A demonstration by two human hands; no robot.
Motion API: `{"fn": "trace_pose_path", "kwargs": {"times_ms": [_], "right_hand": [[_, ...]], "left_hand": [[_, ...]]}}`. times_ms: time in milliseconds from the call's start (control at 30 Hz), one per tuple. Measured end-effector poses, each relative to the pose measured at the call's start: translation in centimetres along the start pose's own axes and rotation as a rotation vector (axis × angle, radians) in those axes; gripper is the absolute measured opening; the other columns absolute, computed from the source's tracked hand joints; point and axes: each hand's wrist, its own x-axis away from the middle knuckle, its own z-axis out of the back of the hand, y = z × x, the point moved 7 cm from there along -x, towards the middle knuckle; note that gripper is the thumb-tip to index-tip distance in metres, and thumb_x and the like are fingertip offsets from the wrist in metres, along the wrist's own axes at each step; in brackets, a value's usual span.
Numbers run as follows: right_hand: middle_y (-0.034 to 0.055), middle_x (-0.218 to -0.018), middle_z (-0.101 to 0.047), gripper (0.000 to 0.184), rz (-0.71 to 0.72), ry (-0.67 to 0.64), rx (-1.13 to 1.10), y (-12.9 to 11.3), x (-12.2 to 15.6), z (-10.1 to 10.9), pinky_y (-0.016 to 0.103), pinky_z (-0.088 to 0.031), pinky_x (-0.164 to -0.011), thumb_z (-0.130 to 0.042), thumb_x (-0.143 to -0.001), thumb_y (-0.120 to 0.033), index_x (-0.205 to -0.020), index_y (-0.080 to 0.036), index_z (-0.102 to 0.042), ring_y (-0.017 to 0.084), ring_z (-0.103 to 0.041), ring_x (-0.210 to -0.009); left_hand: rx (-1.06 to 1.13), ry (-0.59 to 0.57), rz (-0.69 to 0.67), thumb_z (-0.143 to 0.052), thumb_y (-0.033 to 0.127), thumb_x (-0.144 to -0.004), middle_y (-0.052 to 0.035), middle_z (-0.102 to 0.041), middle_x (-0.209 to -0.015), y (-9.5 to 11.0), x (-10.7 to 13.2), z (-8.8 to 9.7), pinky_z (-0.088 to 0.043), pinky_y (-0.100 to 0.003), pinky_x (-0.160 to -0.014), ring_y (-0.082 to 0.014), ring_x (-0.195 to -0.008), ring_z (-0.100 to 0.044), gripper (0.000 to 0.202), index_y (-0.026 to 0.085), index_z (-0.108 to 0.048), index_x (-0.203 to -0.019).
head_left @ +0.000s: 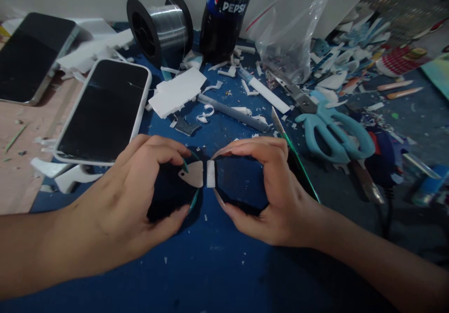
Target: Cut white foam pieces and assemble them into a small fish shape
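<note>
Between the thumb and fingers of my left hand (136,191) is a small pale, rounded-triangular piece (192,174) with a dark hole near its narrow left end. My right hand (273,191) pinches a small white rectangular block (211,173) by its top and bottom ends. A narrow gap separates the block from the flat right edge of the pale piece. Both pieces are held low over the dark blue work surface (206,266). Long nails show on both hands, green ones on the left.
Behind my hands lie a white-framed phone (105,112), a white foam sheet (178,90), a wire spool (161,27) and a Pepsi bottle (226,18). Blue-handled scissors (336,130) and a green-edged blade (294,154) are on the right. A second phone (35,55) sits at left. White scraps are scattered about.
</note>
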Motion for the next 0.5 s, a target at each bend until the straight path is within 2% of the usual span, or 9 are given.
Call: {"fn": "trace_pose_path", "kwargs": {"times_ms": [200, 367, 500], "right_hand": [[0.0135, -0.119, -0.055, 0.054, -0.005, -0.002, 0.003, 0.08, 0.05, 0.01, 0.048, -0.041, -0.097, -0.066, -0.08, -0.022, -0.124, -0.017, -0.036, 0.029, -0.047, -0.115], [0.0133, -0.118, -0.054, 0.055, -0.011, -0.014, -0.007, 0.1, 0.05, -0.01, 0.047, -0.042, -0.098, -0.067, -0.08, -0.021, -0.124, -0.016, -0.036, 0.029, -0.047, -0.115], [0.0137, -0.119, -0.054, 0.054, 0.002, -0.008, 0.01, -0.03, 0.02, 0.09, 0.047, -0.041, -0.098, -0.066, -0.08, -0.021, -0.125, -0.016, -0.035, 0.028, -0.047, -0.115]], "left_hand": [[-0.002, -0.009, -0.007, -0.061, 0.034, -0.085, -0.0096, -0.057, -0.116, 0.05, 0.0, -0.06, -0.051, -0.038, -0.097, -0.0211, -0.111, -0.055, 0.038, 0.018, -0.042, -0.114], [-0.019, -0.004, -0.009, -0.06, 0.036, -0.085, -0.0102, -0.056, -0.116, 0.15, -0.13, 0.02, -0.054, -0.036, -0.094, -0.0207, -0.11, -0.055, 0.038, 0.018, -0.042, -0.113], [-0.013, -0.005, -0.007, -0.06, 0.035, -0.084, -0.0095, -0.056, -0.115, 0.09, -0.14, -0.03, -0.052, -0.036, -0.098, -0.0206, -0.111, -0.055, 0.039, 0.018, -0.042, -0.114]]}}
